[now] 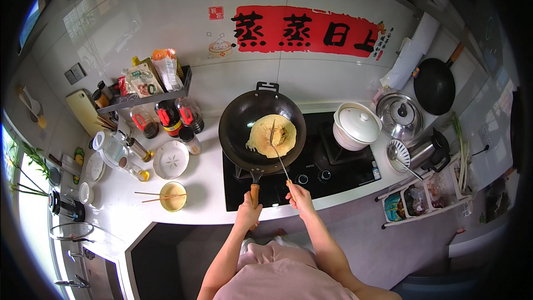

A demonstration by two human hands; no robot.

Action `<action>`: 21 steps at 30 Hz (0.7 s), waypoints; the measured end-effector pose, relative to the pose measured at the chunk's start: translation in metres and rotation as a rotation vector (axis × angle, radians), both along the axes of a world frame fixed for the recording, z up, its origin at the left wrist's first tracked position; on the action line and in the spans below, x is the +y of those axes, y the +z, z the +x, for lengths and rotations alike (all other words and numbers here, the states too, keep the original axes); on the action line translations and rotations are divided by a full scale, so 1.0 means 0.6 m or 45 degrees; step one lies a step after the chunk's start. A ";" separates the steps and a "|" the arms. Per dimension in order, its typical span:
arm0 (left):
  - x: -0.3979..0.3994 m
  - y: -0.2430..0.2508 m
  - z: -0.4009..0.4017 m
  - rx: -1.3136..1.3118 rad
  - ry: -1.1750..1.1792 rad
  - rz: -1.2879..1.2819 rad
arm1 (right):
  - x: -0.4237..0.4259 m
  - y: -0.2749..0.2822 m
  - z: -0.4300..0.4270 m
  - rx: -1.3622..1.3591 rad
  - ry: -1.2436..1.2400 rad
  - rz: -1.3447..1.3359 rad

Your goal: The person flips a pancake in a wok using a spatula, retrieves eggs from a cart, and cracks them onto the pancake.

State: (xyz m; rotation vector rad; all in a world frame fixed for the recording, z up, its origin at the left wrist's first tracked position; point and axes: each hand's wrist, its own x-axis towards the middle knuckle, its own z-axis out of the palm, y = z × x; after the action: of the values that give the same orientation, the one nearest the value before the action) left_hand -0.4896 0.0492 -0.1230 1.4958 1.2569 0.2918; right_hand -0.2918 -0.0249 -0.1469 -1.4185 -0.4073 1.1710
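Observation:
A black wok (237,133) rests over the left burner of the black glass cooktop (304,191). My left hand (248,212) grips its wooden handle (254,194), which points toward me. Inside the wok lies a thin, round, yellowish pancake (260,133) with browned patches, slightly right of the middle. My right hand (300,196) is closed around the wooden grip of a long metal spatula (282,164). The spatula's blade is over the pancake; whether it presses on it or hovers, I cannot tell.
A white lidded pot (356,135) stands over the right burner. Left on the counter are a bowl of pale batter (173,204) with chopsticks (156,194) across it, a scalloped white plate (170,160) and several bottles (168,119). A ladle (406,162) rests in a dish at right, beside a storage cart (424,198).

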 end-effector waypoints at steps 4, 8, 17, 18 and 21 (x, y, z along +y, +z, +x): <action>-0.002 0.004 -0.001 0.005 0.005 -0.013 | -0.001 0.000 0.001 0.035 0.009 0.014; -0.002 0.001 -0.002 0.005 0.002 -0.008 | -0.005 -0.002 0.002 0.020 0.022 0.021; -0.002 0.001 -0.003 0.006 -0.003 0.013 | 0.002 0.047 0.018 -0.101 0.060 -0.109; -0.001 0.003 -0.002 0.006 -0.004 0.011 | 0.004 0.052 0.025 -0.265 0.079 -0.130; -0.002 0.003 -0.001 0.003 -0.005 0.009 | 0.006 0.077 0.053 -0.778 0.178 -0.147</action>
State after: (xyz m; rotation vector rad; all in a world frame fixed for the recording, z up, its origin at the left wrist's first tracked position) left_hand -0.4901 0.0482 -0.1214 1.5044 1.2562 0.2922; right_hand -0.2599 -0.0215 -0.1008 -1.8671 -0.8851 0.8577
